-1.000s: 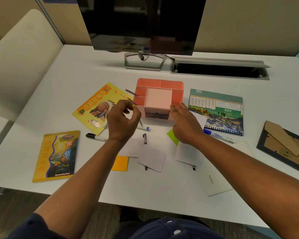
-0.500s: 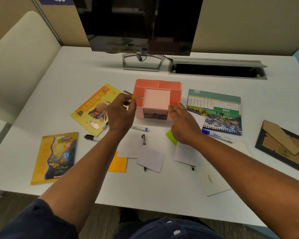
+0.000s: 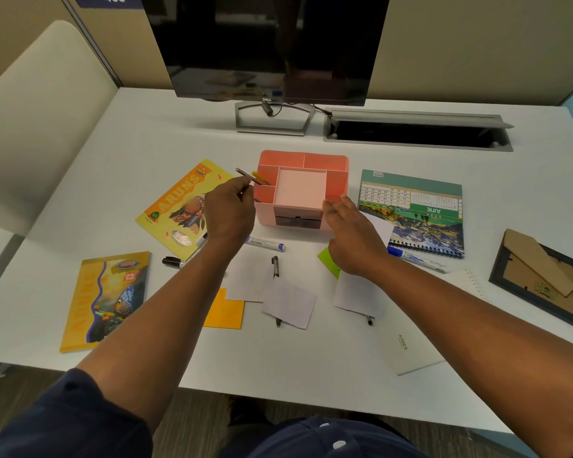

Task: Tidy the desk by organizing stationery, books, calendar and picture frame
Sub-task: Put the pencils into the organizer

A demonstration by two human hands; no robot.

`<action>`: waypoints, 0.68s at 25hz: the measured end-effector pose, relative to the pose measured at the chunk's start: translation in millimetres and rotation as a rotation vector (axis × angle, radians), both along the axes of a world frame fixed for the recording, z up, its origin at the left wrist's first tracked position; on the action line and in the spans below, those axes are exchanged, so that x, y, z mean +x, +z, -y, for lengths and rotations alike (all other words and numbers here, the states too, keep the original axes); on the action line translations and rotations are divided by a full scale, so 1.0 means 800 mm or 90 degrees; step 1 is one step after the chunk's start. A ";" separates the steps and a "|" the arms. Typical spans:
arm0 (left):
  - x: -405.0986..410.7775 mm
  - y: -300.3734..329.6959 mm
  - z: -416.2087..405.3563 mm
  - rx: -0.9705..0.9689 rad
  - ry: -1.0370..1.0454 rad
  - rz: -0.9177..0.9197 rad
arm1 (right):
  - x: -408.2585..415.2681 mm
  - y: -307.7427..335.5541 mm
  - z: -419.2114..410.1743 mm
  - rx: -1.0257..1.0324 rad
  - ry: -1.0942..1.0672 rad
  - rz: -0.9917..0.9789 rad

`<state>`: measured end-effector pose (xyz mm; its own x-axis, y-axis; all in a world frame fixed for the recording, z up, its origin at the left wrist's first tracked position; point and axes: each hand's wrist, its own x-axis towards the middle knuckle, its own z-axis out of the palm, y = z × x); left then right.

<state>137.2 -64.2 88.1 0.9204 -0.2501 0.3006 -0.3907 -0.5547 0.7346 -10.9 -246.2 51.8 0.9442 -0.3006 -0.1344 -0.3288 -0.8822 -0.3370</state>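
Observation:
A pink desk organizer point(image 3: 311, 158) stands mid-desk. My left hand point(image 3: 229, 213) pinches a brown pencil point(image 3: 247, 175) whose lower end dips into the organizer's left compartment, beside a yellow pen point(image 3: 259, 176). My right hand point(image 3: 351, 233) has straight fingers touching the organizer's front right corner. A green calendar point(image 3: 411, 206) lies flat to the right, and a picture frame point(image 3: 543, 282) lies face down at the far right. Two yellow books point(image 3: 176, 206) point(image 3: 103, 299) lie on the left. Loose markers point(image 3: 265, 243) point(image 3: 172, 261) point(image 3: 417, 257) and a pen point(image 3: 275, 266) lie near my wrists.
White paper slips point(image 3: 288, 304), an orange note point(image 3: 224, 309) and a green note point(image 3: 328, 261) are scattered in front. A white notebook point(image 3: 411, 352) sits near the front edge. A monitor point(image 3: 272, 44) and a cable tray point(image 3: 417, 132) stand at the back.
My left hand has carried the pencil up and to the right, so its end now sits in the organizer's left compartment. My right hand has stayed at the organizer's front right corner.

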 end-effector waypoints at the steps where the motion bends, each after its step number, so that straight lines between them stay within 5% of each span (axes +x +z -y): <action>1: -0.003 -0.004 -0.003 0.011 -0.002 0.013 | 0.000 0.000 0.000 0.000 -0.001 0.000; 4: -0.018 -0.025 -0.012 0.086 -0.067 0.023 | 0.000 -0.001 -0.001 0.003 -0.004 0.000; 10: -0.052 -0.066 -0.020 0.387 -0.158 -0.218 | 0.000 0.000 0.000 0.001 -0.002 0.005; 17: -0.059 -0.079 -0.007 0.407 -0.106 -0.280 | 0.001 -0.003 0.000 -0.011 -0.004 0.002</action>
<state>89.8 -58.8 24.7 0.8570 -0.3963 -0.3296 -0.2538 -0.8810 0.3993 -10.4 -245.8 49.0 0.9427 -0.3087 -0.1267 -0.3335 -0.8859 -0.3225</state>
